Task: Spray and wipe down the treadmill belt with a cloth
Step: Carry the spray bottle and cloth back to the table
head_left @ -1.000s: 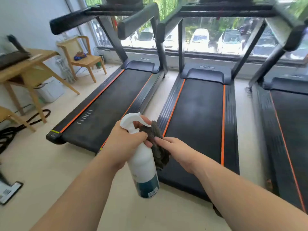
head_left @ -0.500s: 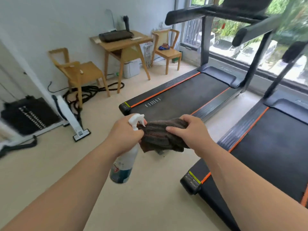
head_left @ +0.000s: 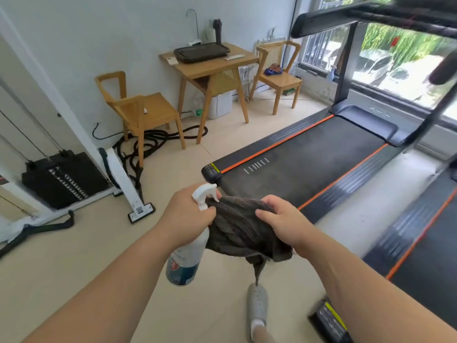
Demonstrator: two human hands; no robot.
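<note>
My left hand (head_left: 184, 219) grips the neck of a white spray bottle (head_left: 188, 253) with a teal base, which hangs nozzle-up over the floor. My right hand (head_left: 279, 221) holds a dark brown cloth (head_left: 237, 231), bunched between the two hands with a corner dangling down. A treadmill with a black belt (head_left: 304, 159) and orange side stripes lies just beyond my hands, its rear end nearest me. A second treadmill belt (head_left: 430, 263) runs along the right edge.
Two wooden chairs (head_left: 143, 112) and a wooden desk (head_left: 210, 65) stand by the back wall, with black cables (head_left: 148, 144) coiled on the floor. A white weight machine (head_left: 64, 179) sits at left. My grey shoe (head_left: 257, 303) is on the beige floor below the cloth.
The view has swung left from facing the treadmills to the room's left side. My right hand took a fuller hold of the cloth, which spread between both hands. The bottle stays in my left hand.
</note>
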